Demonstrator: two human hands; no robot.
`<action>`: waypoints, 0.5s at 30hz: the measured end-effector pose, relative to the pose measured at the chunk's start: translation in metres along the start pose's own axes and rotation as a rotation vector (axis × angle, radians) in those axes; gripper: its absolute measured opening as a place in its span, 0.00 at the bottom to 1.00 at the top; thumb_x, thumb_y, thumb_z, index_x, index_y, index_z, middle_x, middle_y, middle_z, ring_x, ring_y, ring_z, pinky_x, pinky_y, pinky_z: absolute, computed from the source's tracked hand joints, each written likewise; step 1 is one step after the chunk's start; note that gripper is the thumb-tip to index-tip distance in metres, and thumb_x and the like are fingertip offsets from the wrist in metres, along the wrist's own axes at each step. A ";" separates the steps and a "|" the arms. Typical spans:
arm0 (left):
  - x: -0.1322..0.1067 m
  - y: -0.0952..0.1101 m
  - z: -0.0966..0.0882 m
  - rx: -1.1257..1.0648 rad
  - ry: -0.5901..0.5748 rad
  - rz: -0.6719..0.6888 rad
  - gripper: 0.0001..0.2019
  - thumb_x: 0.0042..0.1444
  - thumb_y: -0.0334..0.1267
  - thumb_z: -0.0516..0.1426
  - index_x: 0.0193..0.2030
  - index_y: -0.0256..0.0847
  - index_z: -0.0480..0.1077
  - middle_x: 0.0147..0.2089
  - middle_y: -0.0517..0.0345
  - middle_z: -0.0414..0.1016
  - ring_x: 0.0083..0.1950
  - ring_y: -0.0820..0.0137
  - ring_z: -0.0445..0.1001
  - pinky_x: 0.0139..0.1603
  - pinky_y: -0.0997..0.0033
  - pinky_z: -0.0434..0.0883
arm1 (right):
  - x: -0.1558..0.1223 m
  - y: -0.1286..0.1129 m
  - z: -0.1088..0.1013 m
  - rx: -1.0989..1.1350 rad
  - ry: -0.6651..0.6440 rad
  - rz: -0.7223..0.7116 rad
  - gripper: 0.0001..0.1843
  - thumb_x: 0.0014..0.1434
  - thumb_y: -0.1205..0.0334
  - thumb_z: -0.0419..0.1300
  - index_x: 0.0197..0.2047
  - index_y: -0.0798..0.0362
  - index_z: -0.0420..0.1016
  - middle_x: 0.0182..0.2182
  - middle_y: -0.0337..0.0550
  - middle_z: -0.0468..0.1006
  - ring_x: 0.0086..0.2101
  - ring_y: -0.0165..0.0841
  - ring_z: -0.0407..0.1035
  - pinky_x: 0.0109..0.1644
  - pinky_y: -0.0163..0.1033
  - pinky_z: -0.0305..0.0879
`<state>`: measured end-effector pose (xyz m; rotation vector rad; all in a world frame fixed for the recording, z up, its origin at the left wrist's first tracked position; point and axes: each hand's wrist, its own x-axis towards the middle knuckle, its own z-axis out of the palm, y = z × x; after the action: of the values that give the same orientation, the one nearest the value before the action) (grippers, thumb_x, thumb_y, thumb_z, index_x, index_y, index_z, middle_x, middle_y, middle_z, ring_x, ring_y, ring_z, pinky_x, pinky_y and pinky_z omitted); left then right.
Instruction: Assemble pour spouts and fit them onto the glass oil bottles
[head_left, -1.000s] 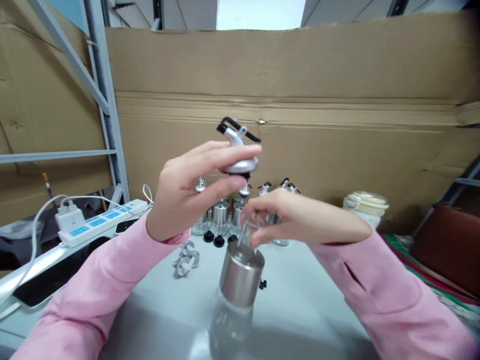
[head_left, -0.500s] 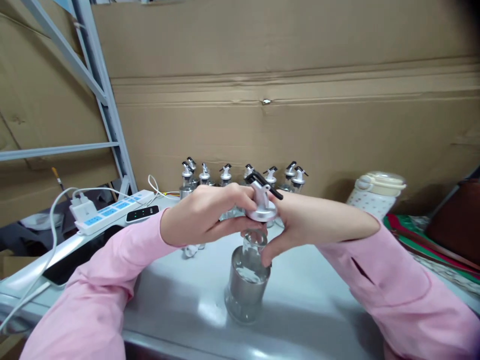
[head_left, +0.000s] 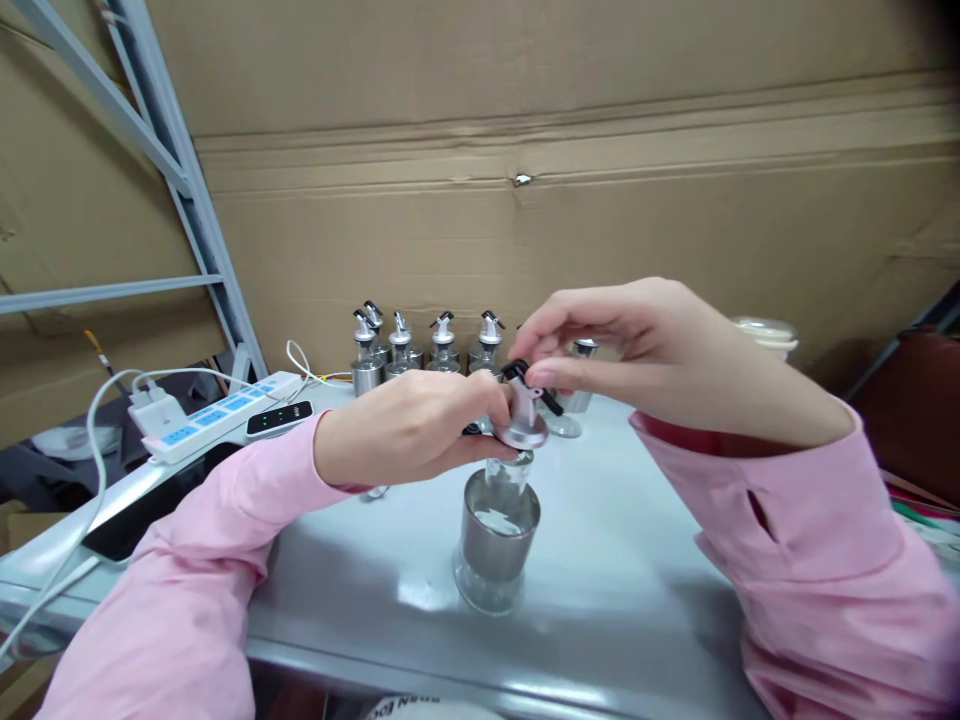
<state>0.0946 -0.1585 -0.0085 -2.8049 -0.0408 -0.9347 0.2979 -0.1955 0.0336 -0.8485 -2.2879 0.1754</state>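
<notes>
A glass oil bottle [head_left: 496, 545] with a steel sleeve round its body stands upright on the table in front of me. At its neck is a silver pourer top [head_left: 523, 428] with a black lever. My left hand [head_left: 412, 425] pinches the silver base of the pourer between thumb and fingers. From the right, my right hand [head_left: 637, 350] pinches the black lever [head_left: 516, 370] at the spout's tip. Whether the pourer is fully seated in the neck I cannot tell.
Several similar bottles [head_left: 367, 370] with pourers stand in a row at the back, partly hidden by my hands. On the left lie a white power strip [head_left: 217, 415], a small black device [head_left: 279, 419] and a dark phone-like slab [head_left: 150, 510]. Cardboard [head_left: 360, 230] rises behind the table.
My right hand has left the bottle's neck and moved up to the pourer's black lever. My left hand keeps its grip on the pourer. The view has shifted slightly.
</notes>
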 end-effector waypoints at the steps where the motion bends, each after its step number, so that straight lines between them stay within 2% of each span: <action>1: 0.001 0.001 0.001 0.017 0.007 0.000 0.05 0.62 0.37 0.48 0.36 0.38 0.56 0.34 0.56 0.75 0.34 0.74 0.75 0.33 0.78 0.69 | -0.001 -0.002 0.000 -0.031 -0.001 -0.007 0.09 0.54 0.54 0.58 0.33 0.51 0.72 0.24 0.38 0.74 0.25 0.29 0.67 0.27 0.34 0.62; 5: 0.001 0.000 0.003 0.026 -0.019 -0.015 0.06 0.62 0.39 0.47 0.36 0.39 0.56 0.33 0.56 0.75 0.32 0.75 0.75 0.31 0.79 0.68 | -0.002 -0.005 -0.001 -0.100 -0.010 -0.027 0.10 0.54 0.54 0.58 0.33 0.52 0.74 0.25 0.39 0.76 0.23 0.28 0.67 0.27 0.35 0.63; 9: 0.000 -0.002 0.000 0.017 -0.111 -0.050 0.09 0.62 0.42 0.47 0.38 0.38 0.58 0.32 0.55 0.74 0.30 0.73 0.74 0.30 0.77 0.67 | 0.001 -0.001 0.000 -0.117 -0.032 -0.017 0.08 0.53 0.55 0.59 0.32 0.50 0.75 0.24 0.38 0.76 0.23 0.29 0.68 0.28 0.36 0.64; 15: -0.001 0.000 -0.008 -0.021 -0.301 -0.091 0.19 0.57 0.47 0.52 0.51 0.39 0.59 0.46 0.49 0.72 0.42 0.69 0.73 0.42 0.71 0.68 | 0.002 0.002 0.002 -0.142 -0.034 -0.020 0.09 0.53 0.56 0.59 0.34 0.51 0.75 0.26 0.39 0.77 0.24 0.30 0.68 0.29 0.37 0.66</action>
<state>0.0885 -0.1597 -0.0026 -2.9592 -0.2016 -0.5241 0.2966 -0.1922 0.0326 -0.9002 -2.3619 0.0194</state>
